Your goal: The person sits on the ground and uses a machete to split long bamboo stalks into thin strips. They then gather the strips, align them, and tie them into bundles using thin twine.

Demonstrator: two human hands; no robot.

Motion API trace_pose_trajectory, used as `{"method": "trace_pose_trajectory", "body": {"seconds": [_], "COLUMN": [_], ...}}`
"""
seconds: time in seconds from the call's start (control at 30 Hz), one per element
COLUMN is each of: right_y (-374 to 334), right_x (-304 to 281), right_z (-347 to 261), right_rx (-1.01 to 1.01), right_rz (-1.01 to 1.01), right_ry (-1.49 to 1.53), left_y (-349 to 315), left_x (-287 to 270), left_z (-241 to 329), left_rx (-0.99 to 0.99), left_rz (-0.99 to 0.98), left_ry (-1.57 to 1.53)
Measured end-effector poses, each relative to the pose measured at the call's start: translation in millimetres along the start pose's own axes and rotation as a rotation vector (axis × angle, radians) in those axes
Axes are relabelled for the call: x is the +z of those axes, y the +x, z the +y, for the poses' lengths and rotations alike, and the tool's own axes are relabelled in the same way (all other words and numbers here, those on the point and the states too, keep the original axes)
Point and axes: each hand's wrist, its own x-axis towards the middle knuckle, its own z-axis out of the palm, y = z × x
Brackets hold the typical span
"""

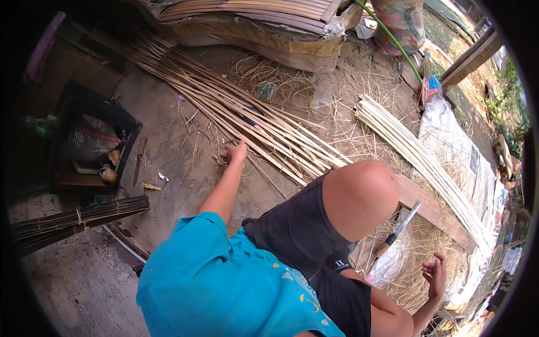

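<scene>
My left hand (234, 153) reaches to the near edge of a long bundle of pale split strips (219, 104), which look like bamboo or cane, lying on the floor. Its fingers are curled in beside the strips, and what they pinch is too small to make out. Out to the right, my right hand (435, 276) is raised with its fingers apart and nothing in it. Between my leg and that hand, a knife (398, 227) with a dark handle lies by a wooden board (435, 210). A second bundle of paler strips (418, 154) lies farther right.
Thin curly shavings (269, 73) litter the floor. A black open-fronted case (95, 143) holding odds and ends stands left, near another knife (138, 160) and a tied dark bundle (78, 217). A slatted bench (252, 28) is at the back; white sheeting (449, 137) lies right.
</scene>
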Motion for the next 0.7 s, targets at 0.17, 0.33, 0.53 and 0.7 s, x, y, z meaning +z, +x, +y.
{"method": "trace_pose_trajectory", "body": {"seconds": [0.17, 0.33, 0.53, 0.7], "right_y": [3.2, -26.6, 5.0, 8.2], "right_x": [38.9, 101.7, 104.8, 88.7], "right_z": [-138.9, -181.3, -133.6, -122.6], "right_rx": [-0.401, -0.424, -0.327, -0.247], "right_rz": [-0.361, -0.589, -0.711, -0.569], "right_ry": [-0.244, -0.692, -0.579, -0.392], "left_y": [19.0, -68.4, 22.9, -5.4], "left_x": [32.2, 55.2, 123.3, 143.7], "left_z": [2.2, 98.8, 132.4, 107.8], "left_rx": [-0.077, -0.039, -0.372, -0.325], "left_rz": [-0.221, -0.127, -0.118, 0.205], "left_ry": [-0.285, -0.217, 1.084, 0.488]}}
